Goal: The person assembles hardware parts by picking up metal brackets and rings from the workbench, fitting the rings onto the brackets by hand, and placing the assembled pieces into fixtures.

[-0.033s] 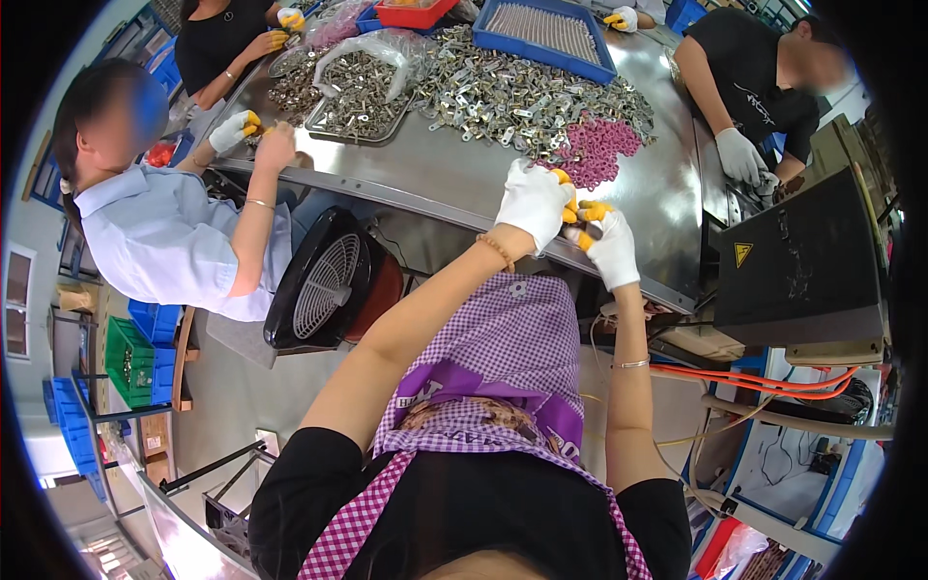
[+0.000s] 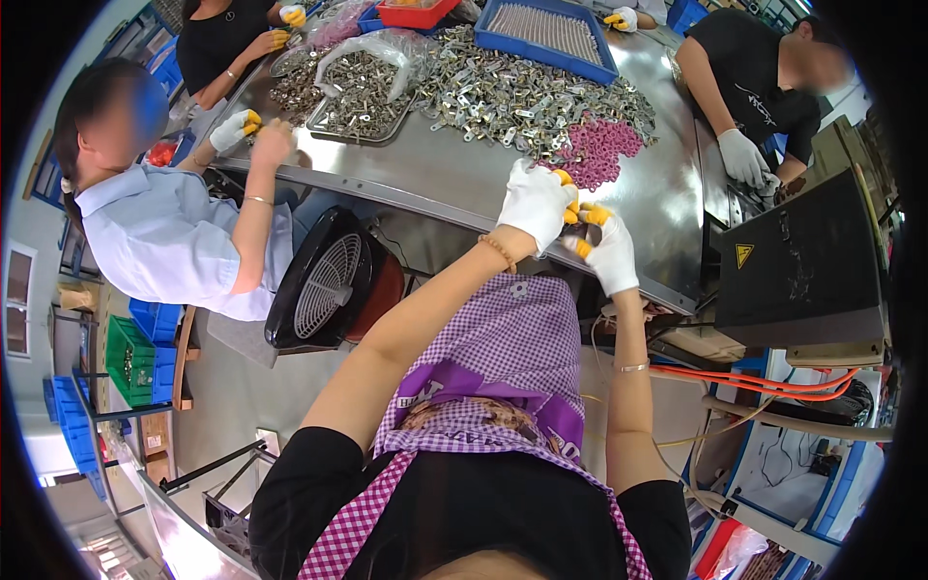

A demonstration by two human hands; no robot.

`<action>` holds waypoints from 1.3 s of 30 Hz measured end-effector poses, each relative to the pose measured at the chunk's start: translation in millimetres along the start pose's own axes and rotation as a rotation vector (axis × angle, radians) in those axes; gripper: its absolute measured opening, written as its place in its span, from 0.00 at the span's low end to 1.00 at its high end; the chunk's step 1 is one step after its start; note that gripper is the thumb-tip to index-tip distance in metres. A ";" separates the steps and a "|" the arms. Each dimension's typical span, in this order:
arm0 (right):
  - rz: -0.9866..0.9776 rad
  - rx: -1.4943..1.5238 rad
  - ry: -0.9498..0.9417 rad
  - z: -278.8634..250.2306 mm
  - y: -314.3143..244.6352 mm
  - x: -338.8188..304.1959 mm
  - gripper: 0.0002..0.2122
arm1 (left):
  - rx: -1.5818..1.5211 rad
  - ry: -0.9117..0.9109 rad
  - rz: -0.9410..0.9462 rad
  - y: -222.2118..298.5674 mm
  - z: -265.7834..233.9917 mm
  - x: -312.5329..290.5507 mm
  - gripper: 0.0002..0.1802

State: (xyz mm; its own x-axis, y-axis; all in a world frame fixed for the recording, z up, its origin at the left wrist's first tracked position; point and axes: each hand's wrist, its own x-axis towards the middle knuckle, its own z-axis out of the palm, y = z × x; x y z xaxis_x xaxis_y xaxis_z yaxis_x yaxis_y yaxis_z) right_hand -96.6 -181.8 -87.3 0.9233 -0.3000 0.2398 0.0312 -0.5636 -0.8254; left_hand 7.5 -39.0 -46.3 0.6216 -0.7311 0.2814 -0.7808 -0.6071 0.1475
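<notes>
My left hand [image 2: 537,206] wears a white glove with yellow fingertips. Its fingers are pinched together at the front edge of the metal table [image 2: 454,198]. Close beside it is my right hand [image 2: 610,255], gloved the same way, its fingers curled toward the left fingertips. Something small and dark shows between the two hands, too small and covered to name. Just beyond the left hand lies a heap of small pink rings [image 2: 594,155]. Behind that spreads a big pile of small metal parts [image 2: 503,92].
A blue tray [image 2: 611,72] of pale rods stands on the table's far side. To the left is a metal tray [image 2: 358,138] of small parts. Co-workers sit left and right. A black fan [image 2: 324,275] stands left below; a dark machine box [image 2: 797,261] is on the right.
My right hand's thumb and fingers have shifted slightly, showing more of the dark gap between them. My left hand is nearly still. The left co-worker's bare hand has moved a little.
</notes>
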 end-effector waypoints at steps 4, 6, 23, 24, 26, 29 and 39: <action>-0.122 -0.405 0.058 -5.8 -21.2 -10.0 0.17 | -0.037 0.114 0.007 -6.5 7.5 -4.4 0.14; -0.135 -0.705 0.088 -12.0 -26.6 -5.9 0.18 | -0.172 0.246 -0.044 -19.1 13.6 -2.3 0.15; 0.331 -0.871 0.573 -78.9 48.8 60.7 0.17 | 0.411 0.209 -0.353 -123.2 36.3 55.8 0.09; 0.324 -0.865 0.562 -77.4 47.4 63.1 0.17 | 0.408 0.180 -0.361 -130.0 34.8 54.7 0.09; 0.370 -0.872 0.561 -84.1 58.4 60.9 0.17 | 0.363 0.148 -0.339 -115.4 11.0 53.0 0.10; 0.384 -0.884 0.563 -85.3 62.9 59.6 0.17 | 0.188 0.174 -0.373 -81.1 -26.5 32.3 0.09; 0.347 -0.886 0.574 -80.2 57.3 65.7 0.17 | -0.841 0.099 -0.784 -44.8 10.4 -26.9 0.14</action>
State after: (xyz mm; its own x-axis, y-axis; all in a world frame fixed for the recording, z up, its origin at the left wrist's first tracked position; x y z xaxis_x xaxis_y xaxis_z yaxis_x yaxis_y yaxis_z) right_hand -64.8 -295.5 -77.8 0.5076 -0.7308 0.4563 -0.6910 -0.6617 -0.2910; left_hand 26.4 4.7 -70.4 0.9758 -0.1949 -0.0995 -0.0007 -0.4571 0.8894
